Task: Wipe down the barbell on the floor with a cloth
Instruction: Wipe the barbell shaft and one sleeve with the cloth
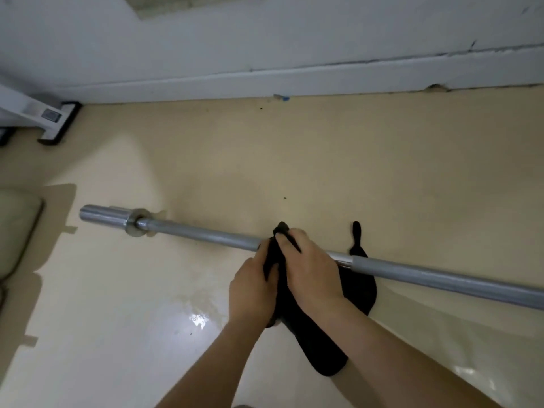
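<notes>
A glossy cream floor (382,172) fills most of the view and meets a white wall (265,39) along a cracked skirting line at the top. The barbell (206,235) lies flat on this floor. It runs on a slant from its thick sleeve and collar (135,222) at the left down to the right edge of the frame. A black cloth (321,348) is bunched over the shaft about midway along the visible length. Its loose part trails under the bar and across the floor toward the person. A narrow black strip beyond the bar seems to be part of the same cloth, though the dim light makes that hard to confirm. Both bare forearms reach in from the bottom. The right hand (312,272) lies over the shaft with its fingers curled down onto the bunched cloth, gripping it against the bar. The left hand (250,293) sits just beside it on the near side, touching it, with fingers closed on a fold of the cloth. A pale cushion (14,231) shows at the left edge, and a white appliance base (56,125) stands near the wall at upper left.
</notes>
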`<move>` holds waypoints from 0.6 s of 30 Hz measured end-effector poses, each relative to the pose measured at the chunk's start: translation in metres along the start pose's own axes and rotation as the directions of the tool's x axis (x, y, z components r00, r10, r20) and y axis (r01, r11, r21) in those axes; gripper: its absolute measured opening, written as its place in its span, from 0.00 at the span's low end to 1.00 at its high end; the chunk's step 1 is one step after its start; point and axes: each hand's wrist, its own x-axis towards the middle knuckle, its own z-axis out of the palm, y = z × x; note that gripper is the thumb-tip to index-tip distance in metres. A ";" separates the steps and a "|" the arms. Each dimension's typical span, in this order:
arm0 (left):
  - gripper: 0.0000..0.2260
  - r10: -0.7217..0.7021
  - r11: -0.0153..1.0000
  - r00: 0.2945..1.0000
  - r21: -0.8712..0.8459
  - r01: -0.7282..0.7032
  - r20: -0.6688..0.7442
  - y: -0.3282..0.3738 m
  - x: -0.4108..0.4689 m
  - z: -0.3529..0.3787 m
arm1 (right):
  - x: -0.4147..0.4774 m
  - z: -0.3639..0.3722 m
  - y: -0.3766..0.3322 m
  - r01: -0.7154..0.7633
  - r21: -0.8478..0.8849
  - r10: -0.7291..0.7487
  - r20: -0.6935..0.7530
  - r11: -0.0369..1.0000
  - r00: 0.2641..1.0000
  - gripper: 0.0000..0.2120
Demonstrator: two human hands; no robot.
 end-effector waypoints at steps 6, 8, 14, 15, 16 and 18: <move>0.30 0.026 1.000 0.998 0.012 -0.027 0.066 0.016 -0.012 0.034 | -0.004 -0.014 0.027 0.138 -0.434 -0.108 0.093 0.890 0.990 0.20; 0.31 0.163 0.987 0.972 -0.027 -0.160 0.171 0.034 -0.014 0.040 | -0.016 -0.036 0.044 0.026 -0.506 0.003 0.056 0.862 0.998 0.14; 0.30 0.021 0.954 0.971 -0.295 0.052 0.239 0.012 0.002 0.013 | 0.012 -0.003 0.009 -0.055 -0.379 0.066 0.017 0.924 0.998 0.12; 0.30 -0.014 0.962 0.975 -0.263 0.073 0.221 0.003 0.003 0.006 | 0.016 0.007 0.004 -0.044 -0.364 0.054 0.018 0.930 0.998 0.15; 0.30 -0.029 0.972 0.978 -0.223 0.076 0.208 -0.002 0.006 0.001 | 0.017 0.012 0.002 -0.039 -0.358 0.048 0.018 0.933 0.999 0.19; 0.28 -0.061 0.987 0.975 -0.132 0.091 0.213 -0.005 0.008 -0.002 | 0.009 0.011 0.008 0.002 -0.361 0.006 0.019 0.933 1.000 0.19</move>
